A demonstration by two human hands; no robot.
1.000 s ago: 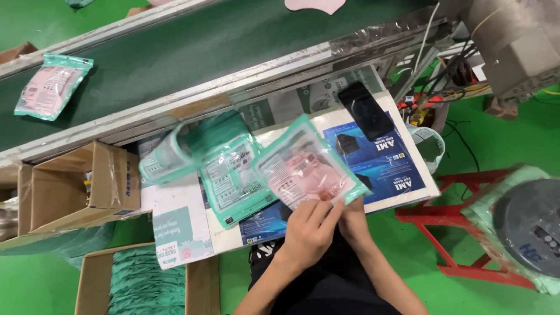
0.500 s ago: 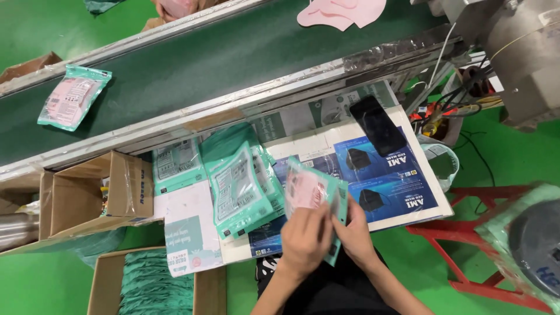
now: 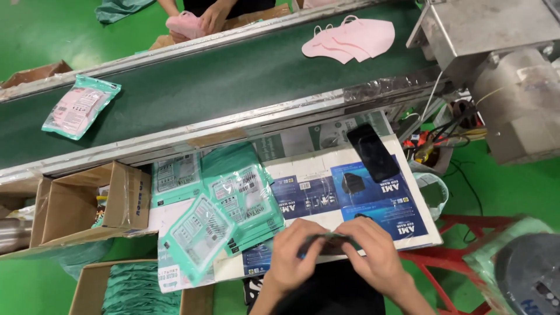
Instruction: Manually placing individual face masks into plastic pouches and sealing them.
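Both hands — the left hand (image 3: 293, 252) and the right hand (image 3: 373, 252) — are pinching a flat green packet (image 3: 326, 242) between fingers and thumbs, holding it edge-on (contents hidden) above the near edge of the work table (image 3: 315, 153), just beside the stack of green pouches (image 3: 233, 201).

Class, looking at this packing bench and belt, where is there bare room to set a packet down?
The dark green conveyor belt is bare between the sealed teal mask packet and the loose pink masks. The bench's left side is crowded with a heap of empty teal pouches; a black phone sits further right.
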